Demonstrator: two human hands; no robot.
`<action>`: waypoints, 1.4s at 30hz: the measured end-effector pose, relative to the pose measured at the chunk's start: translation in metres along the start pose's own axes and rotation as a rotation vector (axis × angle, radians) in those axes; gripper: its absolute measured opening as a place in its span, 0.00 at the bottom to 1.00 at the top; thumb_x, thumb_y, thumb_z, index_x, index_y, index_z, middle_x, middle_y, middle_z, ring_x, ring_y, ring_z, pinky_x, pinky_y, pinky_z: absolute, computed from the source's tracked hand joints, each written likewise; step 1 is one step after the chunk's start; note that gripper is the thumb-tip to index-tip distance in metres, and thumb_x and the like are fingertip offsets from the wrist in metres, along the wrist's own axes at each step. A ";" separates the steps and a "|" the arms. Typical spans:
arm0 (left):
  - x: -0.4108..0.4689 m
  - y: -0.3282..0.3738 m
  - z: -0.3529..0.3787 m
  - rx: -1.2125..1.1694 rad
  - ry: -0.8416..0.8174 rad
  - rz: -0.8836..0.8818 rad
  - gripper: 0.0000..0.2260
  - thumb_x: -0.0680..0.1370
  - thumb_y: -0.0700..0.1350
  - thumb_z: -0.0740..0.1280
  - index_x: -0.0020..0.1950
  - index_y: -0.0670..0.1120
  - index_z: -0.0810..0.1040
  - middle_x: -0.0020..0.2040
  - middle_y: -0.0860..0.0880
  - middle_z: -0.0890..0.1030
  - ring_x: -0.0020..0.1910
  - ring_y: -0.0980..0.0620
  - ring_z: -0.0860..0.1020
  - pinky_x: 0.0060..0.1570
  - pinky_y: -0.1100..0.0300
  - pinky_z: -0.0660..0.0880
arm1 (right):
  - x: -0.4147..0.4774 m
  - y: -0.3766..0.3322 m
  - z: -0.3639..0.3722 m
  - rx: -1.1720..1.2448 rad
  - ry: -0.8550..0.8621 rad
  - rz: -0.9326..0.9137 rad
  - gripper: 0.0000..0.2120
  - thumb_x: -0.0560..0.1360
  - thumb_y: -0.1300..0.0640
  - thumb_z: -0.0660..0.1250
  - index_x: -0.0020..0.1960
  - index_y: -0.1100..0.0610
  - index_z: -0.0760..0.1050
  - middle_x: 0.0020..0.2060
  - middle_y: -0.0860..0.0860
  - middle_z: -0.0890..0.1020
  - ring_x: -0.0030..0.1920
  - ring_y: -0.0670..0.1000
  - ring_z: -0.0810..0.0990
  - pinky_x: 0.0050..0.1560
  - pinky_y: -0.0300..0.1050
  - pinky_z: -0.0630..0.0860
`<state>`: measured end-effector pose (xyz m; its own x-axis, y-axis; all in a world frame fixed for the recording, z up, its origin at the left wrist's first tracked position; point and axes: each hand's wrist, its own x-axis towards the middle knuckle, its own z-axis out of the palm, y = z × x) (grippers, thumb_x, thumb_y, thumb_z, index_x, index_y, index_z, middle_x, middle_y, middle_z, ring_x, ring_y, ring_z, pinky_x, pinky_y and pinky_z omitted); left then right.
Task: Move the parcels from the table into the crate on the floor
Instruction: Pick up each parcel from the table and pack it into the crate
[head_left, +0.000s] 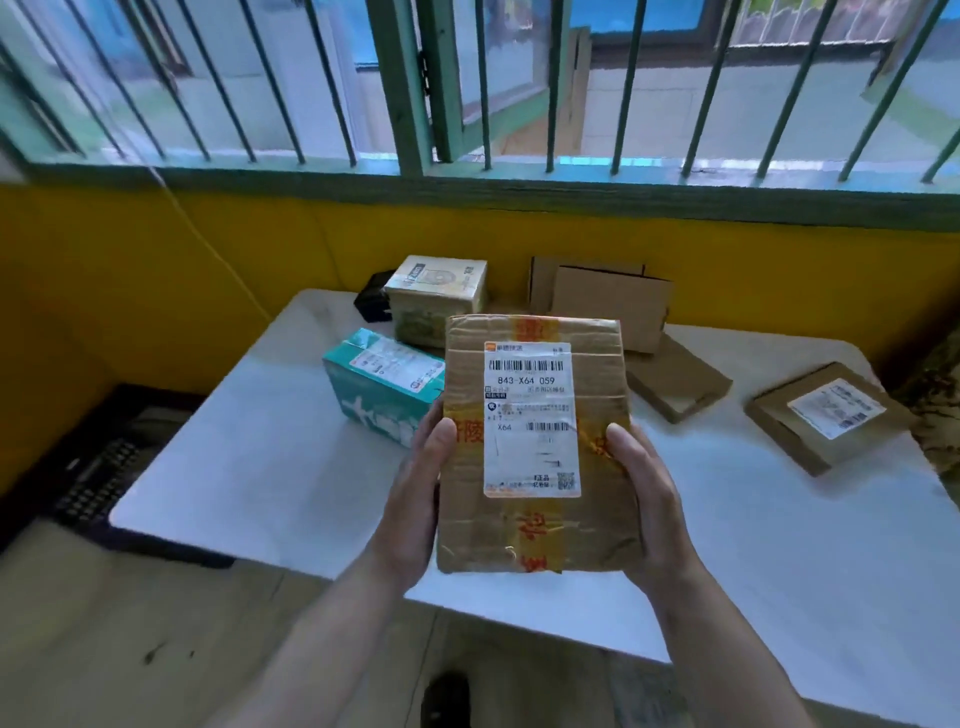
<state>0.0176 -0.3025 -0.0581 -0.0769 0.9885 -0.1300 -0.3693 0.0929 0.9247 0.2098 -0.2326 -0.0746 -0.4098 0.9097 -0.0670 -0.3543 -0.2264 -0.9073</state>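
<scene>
I hold a flat brown cardboard parcel (535, 525) with a white shipping label and yellow tape above the white table (270, 467). My left hand (415, 509) grips its left edge and my right hand (649, 509) grips its right edge, thumbs on top. On the table lie a teal box (379, 384), a pale box (436, 291) behind it, a flat brown parcel (680, 384) and a labelled brown parcel (826, 415) at the right. A black crate (88, 467) sits on the floor to the left of the table.
Flattened brown cardboard (613, 296) leans against the yellow wall at the table's back. A small black object (374, 301) sits beside the pale box. A barred green window runs above the wall. My shoe (447, 696) shows on the floor below.
</scene>
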 end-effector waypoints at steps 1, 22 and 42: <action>-0.010 0.003 -0.008 0.005 0.038 0.013 0.41 0.68 0.68 0.70 0.76 0.51 0.65 0.69 0.41 0.76 0.66 0.37 0.76 0.60 0.34 0.74 | 0.001 0.004 0.012 0.001 -0.036 0.014 0.24 0.76 0.47 0.61 0.70 0.54 0.69 0.62 0.62 0.78 0.61 0.67 0.78 0.57 0.71 0.75; -0.268 0.092 -0.331 -0.109 0.719 0.200 0.32 0.72 0.64 0.64 0.72 0.50 0.72 0.65 0.44 0.80 0.63 0.43 0.79 0.65 0.40 0.73 | -0.008 0.175 0.413 0.025 -0.559 0.407 0.22 0.71 0.47 0.70 0.61 0.57 0.78 0.60 0.65 0.79 0.56 0.65 0.79 0.53 0.61 0.79; -0.238 0.132 -0.631 -0.237 0.987 -0.084 0.50 0.45 0.73 0.76 0.66 0.65 0.70 0.64 0.59 0.76 0.66 0.51 0.71 0.59 0.52 0.70 | 0.129 0.391 0.694 -0.008 -0.162 0.356 0.30 0.73 0.43 0.71 0.72 0.48 0.68 0.61 0.53 0.81 0.54 0.54 0.84 0.52 0.59 0.82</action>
<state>-0.5974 -0.6006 -0.1310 -0.7326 0.4305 -0.5272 -0.5742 0.0252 0.8184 -0.5653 -0.4453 -0.1502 -0.6337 0.7079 -0.3120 -0.1598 -0.5144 -0.8425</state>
